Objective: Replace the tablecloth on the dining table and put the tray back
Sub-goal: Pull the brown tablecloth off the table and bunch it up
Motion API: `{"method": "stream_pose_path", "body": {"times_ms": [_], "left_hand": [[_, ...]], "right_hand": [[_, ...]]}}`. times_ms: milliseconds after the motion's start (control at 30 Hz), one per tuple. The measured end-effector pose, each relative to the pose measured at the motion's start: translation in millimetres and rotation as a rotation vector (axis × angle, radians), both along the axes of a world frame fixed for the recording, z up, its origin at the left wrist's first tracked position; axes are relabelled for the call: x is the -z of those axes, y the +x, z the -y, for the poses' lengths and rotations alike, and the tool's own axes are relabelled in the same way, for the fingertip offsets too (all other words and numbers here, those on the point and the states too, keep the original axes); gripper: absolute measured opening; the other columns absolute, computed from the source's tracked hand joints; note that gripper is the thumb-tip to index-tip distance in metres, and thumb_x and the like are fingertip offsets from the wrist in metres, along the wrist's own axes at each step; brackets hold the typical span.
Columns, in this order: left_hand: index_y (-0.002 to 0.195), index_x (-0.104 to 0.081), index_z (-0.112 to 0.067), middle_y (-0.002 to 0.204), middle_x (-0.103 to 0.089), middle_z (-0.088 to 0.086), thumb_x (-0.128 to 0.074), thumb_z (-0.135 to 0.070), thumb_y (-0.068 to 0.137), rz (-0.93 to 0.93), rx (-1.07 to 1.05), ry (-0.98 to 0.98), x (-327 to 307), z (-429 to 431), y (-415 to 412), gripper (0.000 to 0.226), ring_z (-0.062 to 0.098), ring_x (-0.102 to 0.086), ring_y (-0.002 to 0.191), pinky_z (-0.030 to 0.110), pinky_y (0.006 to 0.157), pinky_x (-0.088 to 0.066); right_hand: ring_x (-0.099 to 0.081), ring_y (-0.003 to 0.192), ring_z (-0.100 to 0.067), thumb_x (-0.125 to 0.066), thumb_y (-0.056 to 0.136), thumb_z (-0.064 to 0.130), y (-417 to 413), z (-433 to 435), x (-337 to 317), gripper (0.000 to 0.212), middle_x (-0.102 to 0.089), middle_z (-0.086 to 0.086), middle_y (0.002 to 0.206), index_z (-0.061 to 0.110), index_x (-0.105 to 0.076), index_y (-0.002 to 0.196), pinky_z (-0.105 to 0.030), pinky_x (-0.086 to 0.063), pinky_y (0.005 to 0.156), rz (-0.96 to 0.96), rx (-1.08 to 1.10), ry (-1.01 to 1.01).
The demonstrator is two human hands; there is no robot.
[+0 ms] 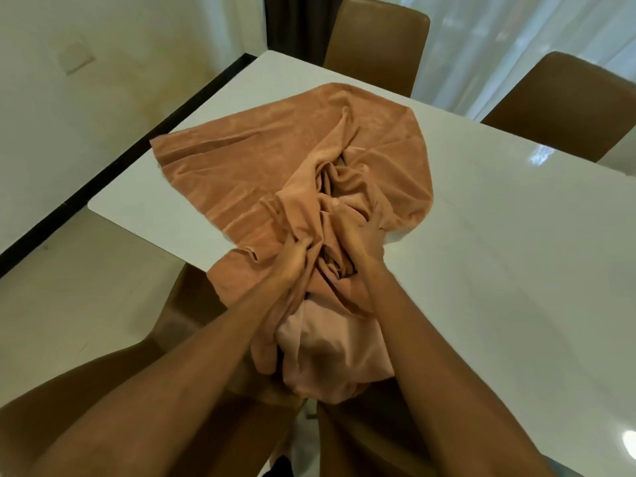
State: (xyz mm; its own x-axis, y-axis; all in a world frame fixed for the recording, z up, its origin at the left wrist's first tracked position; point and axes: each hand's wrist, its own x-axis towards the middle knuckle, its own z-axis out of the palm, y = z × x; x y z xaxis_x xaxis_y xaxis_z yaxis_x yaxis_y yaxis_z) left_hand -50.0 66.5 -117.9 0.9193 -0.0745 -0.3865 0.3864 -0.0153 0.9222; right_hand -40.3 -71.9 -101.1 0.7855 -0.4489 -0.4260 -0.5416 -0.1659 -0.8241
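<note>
An orange-brown tablecloth (pixel 275 156) lies bunched and crumpled on the glossy white dining table (pixel 499 235). Its far part is spread toward the table's far left corner. Its near part hangs over the front edge in a heap of folds. My left hand (pixel 292 266) grips a gathered fold near the front edge. My right hand (pixel 361 235) clutches the folds just to the right of it. Both forearms reach in from below. No tray is in view.
Two brown chairs stand on the far side of the table, one at the back (pixel 375 39) and one at the right (pixel 568 108). Another brown chair (pixel 186 304) sits under the near edge at my left. A cream wall (pixel 103 63) and floor lie to the left.
</note>
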Motion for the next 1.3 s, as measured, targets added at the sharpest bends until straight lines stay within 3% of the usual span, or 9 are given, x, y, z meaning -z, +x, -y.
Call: {"method": "stream_pose_path", "body": {"times_ms": [67,167,367,567,700,833,967,1067,1300], "left_hand": [[0.129,-0.055,-0.012,0.097,-0.064,-0.006,-0.041,-0.004,0.103,0.035,0.078,0.063,0,6,-11,0.030,0.004,-0.062,0.085,0.007,0.068,-0.047],[0.112,-0.064,-0.010,0.094,-0.070,0.001,-0.043,-0.002,0.098,0.058,0.194,0.129,14,-1,-16,0.027,0.023,-0.065,0.095,0.025,0.079,-0.050],[0.087,-0.080,-0.026,0.099,-0.075,-0.009,-0.065,-0.017,0.095,0.216,0.238,0.260,26,-30,-26,0.019,0.007,-0.067,0.101,0.031,0.094,-0.052],[0.122,-0.067,-0.017,0.115,-0.068,-0.005,-0.074,-0.021,0.088,0.445,0.071,0.456,10,-54,-13,0.035,0.005,-0.063,0.102,0.012,0.086,-0.047],[0.135,-0.053,-0.019,0.121,-0.057,-0.012,-0.073,-0.024,0.088,0.454,0.127,0.527,-10,-64,-3,0.051,0.002,-0.054,0.102,0.004,0.078,-0.042],[0.129,-0.051,-0.019,0.118,-0.056,-0.007,-0.071,-0.033,0.088,0.533,0.126,0.514,-33,-65,13,0.048,0.006,-0.056,0.101,0.031,0.092,-0.051],[0.140,-0.042,-0.016,0.132,-0.049,-0.002,-0.069,-0.035,0.088,0.620,0.069,0.482,-69,-63,40,0.061,0.012,-0.050,0.114,0.022,0.092,-0.042],[0.131,-0.049,-0.013,0.121,-0.055,0.003,-0.068,-0.017,0.090,0.697,-0.023,0.506,-89,-62,54,0.046,0.015,-0.054,0.102,0.010,0.080,-0.039],[0.098,-0.057,-0.016,0.091,-0.061,-0.003,-0.069,-0.014,0.085,0.766,-0.169,0.501,-81,-53,27,0.017,0.009,-0.058,0.080,0.028,0.071,-0.051]], "right_hand": [[-0.046,0.136,-0.039,-0.070,0.053,0.089,6,-13,1,0.132,-0.030,-0.009,0.162,0.049,0.001,0.156,-0.055,-0.043,0.108,-0.026,-0.140,-0.087],[-0.052,0.129,-0.041,-0.077,0.045,0.084,10,-16,11,0.140,-0.036,-0.013,0.156,0.047,0.001,0.155,-0.053,-0.049,0.102,-0.150,-0.242,-0.270],[-0.060,0.111,-0.036,-0.073,0.082,0.041,8,4,23,0.075,-0.059,-0.009,0.124,0.023,-0.033,0.143,-0.040,-0.046,0.085,-0.135,-0.310,-0.497],[-0.057,0.114,-0.032,-0.062,0.079,0.029,20,24,-4,0.060,-0.063,-0.004,0.128,0.036,-0.052,0.138,-0.039,-0.045,0.093,0.184,-0.733,-0.766],[-0.059,0.116,-0.031,-0.047,0.079,0.036,48,26,-45,0.076,-0.062,-0.005,0.134,0.041,-0.036,0.154,-0.043,-0.051,0.091,0.437,-0.872,-0.946],[-0.044,0.138,-0.029,-0.031,0.104,0.056,70,24,-97,0.059,-0.041,-0.006,0.155,0.041,-0.017,0.160,-0.045,-0.034,0.118,0.548,-0.672,-0.955],[-0.061,0.099,-0.032,-0.039,0.100,0.027,89,13,-173,0.056,-0.059,-0.015,0.121,0.020,-0.034,0.155,-0.051,-0.050,0.089,0.934,-0.308,-1.041],[-0.060,0.095,-0.033,-0.046,0.095,0.020,88,12,-198,0.057,-0.055,-0.018,0.124,0.018,-0.029,0.150,-0.045,-0.050,0.078,1.087,-0.074,-0.958],[-0.050,0.126,-0.040,-0.065,0.088,0.035,-5,33,-24,0.062,-0.049,-0.014,0.139,0.026,-0.034,0.141,-0.056,-0.043,0.104,0.400,-0.302,-0.783]]}}
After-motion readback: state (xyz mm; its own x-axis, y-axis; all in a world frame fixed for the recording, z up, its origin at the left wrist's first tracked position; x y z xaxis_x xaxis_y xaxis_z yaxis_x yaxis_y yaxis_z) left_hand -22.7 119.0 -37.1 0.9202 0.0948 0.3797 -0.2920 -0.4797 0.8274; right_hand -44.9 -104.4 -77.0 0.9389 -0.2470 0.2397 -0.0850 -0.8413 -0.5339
